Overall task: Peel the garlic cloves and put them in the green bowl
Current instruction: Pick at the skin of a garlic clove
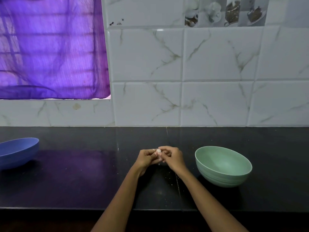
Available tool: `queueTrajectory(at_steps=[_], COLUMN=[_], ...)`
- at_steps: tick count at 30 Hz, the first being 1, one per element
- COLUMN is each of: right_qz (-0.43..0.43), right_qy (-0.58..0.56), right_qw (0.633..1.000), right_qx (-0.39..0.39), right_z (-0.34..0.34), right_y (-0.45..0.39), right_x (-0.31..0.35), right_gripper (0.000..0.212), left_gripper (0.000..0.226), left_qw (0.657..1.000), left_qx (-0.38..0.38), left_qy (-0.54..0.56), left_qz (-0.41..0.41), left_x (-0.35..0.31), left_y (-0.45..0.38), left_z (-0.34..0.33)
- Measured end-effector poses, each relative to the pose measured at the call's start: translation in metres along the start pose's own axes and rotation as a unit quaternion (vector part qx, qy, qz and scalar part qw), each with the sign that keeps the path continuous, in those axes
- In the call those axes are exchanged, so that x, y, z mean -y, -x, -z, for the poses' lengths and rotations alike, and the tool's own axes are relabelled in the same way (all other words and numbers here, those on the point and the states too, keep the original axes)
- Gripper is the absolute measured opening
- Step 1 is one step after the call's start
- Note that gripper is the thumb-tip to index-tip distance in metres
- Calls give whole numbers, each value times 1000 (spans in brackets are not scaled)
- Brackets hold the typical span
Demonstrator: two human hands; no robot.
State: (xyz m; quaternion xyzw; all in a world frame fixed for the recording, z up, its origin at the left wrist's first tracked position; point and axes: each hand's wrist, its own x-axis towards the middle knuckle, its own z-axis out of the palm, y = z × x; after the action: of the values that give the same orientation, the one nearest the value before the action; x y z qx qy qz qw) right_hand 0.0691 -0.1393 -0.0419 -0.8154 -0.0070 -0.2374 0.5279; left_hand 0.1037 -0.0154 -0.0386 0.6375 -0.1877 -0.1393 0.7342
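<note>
Both the left hand (147, 158) and the right hand (173, 157) pinch a small white garlic clove (158, 151) above the black stone counter (75, 181), beside the pale green ribbed bowl (223, 166).

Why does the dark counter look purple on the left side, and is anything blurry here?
Head view: daylight through the purple curtain tints the black countertop violet; the garlic clove pinched between left hand and right hand is small and soft; wide-angle lens bows the edges.

Dim, soft focus; violet light through the curtain (50, 47), seemingly.
</note>
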Motion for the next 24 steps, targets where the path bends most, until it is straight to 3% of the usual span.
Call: queueTrajectory(at_steps=[9,14,24], right_qz=[33,48,56], right_qy=[52,121,157], right_qw=[998,991,986], right_qx=[-32,12,23], right_z=[-1,-3,-7], right_y=[-1,3,3], right_x=[-1,-2,-2], right_gripper=[19,26,25], left_gripper=[25,23,25], left_qw=[998,992,982], left_qx=[-5,-15,-35], left_qy=[-63,-123,-178], left_qz=[-12,-33,-49], left_x=[7,10,13], left_y=[-3,-6,-7], left_z=[-1,0,0])
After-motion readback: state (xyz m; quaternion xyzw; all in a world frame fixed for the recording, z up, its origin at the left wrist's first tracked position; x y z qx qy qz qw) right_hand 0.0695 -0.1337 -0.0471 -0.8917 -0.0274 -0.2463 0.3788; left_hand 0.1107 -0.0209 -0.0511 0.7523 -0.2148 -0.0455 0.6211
